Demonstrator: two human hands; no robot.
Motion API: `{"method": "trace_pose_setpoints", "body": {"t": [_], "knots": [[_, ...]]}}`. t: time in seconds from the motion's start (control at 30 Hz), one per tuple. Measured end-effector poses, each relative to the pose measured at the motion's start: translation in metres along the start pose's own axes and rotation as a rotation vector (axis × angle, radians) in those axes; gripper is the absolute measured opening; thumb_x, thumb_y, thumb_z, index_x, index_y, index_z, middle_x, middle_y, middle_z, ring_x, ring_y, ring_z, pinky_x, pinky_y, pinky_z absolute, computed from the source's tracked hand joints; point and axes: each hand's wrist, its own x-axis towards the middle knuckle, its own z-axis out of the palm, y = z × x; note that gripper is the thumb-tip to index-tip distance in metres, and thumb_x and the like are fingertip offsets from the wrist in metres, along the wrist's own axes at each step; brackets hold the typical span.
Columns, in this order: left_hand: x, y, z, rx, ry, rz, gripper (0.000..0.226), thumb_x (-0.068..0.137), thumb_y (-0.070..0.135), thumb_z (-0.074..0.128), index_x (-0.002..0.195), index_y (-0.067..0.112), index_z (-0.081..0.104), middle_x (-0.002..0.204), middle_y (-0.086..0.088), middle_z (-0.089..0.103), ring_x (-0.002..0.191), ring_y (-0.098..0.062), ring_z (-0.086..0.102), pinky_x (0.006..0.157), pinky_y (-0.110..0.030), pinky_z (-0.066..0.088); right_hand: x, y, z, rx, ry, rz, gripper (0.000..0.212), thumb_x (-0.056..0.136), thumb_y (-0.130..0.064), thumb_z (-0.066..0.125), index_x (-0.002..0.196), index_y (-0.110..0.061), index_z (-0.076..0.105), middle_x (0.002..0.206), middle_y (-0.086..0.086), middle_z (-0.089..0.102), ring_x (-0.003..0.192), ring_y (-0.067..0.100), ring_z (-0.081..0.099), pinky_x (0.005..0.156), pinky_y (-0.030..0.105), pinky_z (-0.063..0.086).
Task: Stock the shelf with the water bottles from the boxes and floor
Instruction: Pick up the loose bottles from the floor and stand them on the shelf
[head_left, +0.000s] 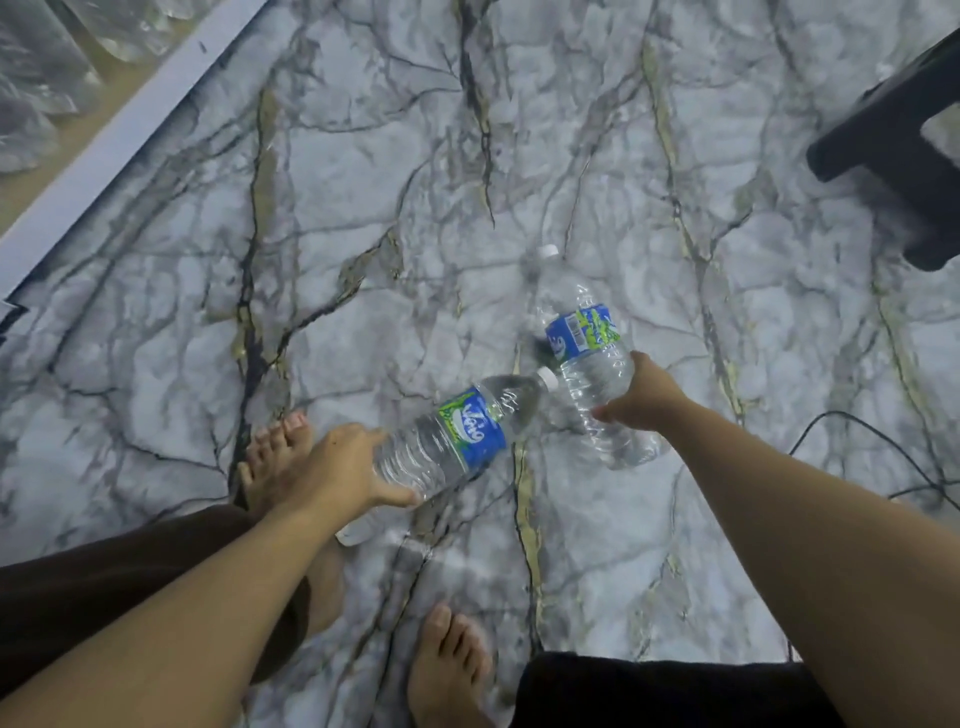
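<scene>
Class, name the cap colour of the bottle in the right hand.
The cap is white; head view shows it.

Two water bottles (457, 436) (587, 353), two hands (337, 467) (644, 397), two bare feet (280, 447) (452, 670), one stool (893, 156).

Left hand (337, 467) fingertips hidden round far side of left bottle (452, 436); right hand (644, 397), just right of left bottle, fingers hidden behind right bottle (587, 353); its neck blurred, label print too small to read; cannot tell if it touches floor (363, 208); foot (280, 447) left of left bottle half covered by the hand; far up-left, wrapped pack (41, 67) blurred, cut by edge; far up-right, black stool (893, 150) cut by right edge; cable (883, 441) runs off right edge.
</scene>
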Motion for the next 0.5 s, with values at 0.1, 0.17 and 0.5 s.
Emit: {"method": "trace_pose_setpoints", "body": {"t": [0.1,0.17,0.5], "knots": [[-0.001,0.006,-0.005,0.006,0.034,-0.084,0.083,0.060,0.059,0.082,0.128,0.017,0.062,0.125,-0.008,0.064,0.121,-0.023,0.054,0.098,-0.033,0.033,-0.006,0.009,0.004,-0.051,-0.126,0.082,0.112,0.067,-0.022,0.089,0.151,-0.005,0.017,0.141,0.016,0.046,0.128,0.033,0.048,0.106,0.039,0.042],[-0.001,0.010,-0.007,0.010,0.036,-0.104,0.084,0.061,0.062,0.080,0.129,0.016,0.060,0.126,-0.007,0.062,0.122,-0.023,0.053,0.099,-0.034,0.032,-0.019,0.011,0.008,-0.088,-0.212,0.139,0.116,0.073,-0.023,0.086,0.153,-0.003,0.005,0.147,0.018,0.039,0.132,0.036,0.045,0.105,0.044,0.045],[0.008,-0.002,0.010,-0.040,0.034,-0.028,0.077,0.054,0.065,0.081,0.114,0.019,0.061,0.105,-0.005,0.061,0.102,-0.023,0.059,0.084,-0.032,0.046,-0.072,0.003,0.068,0.155,-0.340,0.359,0.117,0.074,-0.045,0.082,0.151,-0.002,0.005,0.148,0.020,0.033,0.136,0.039,0.039,0.112,0.050,0.036]]}}
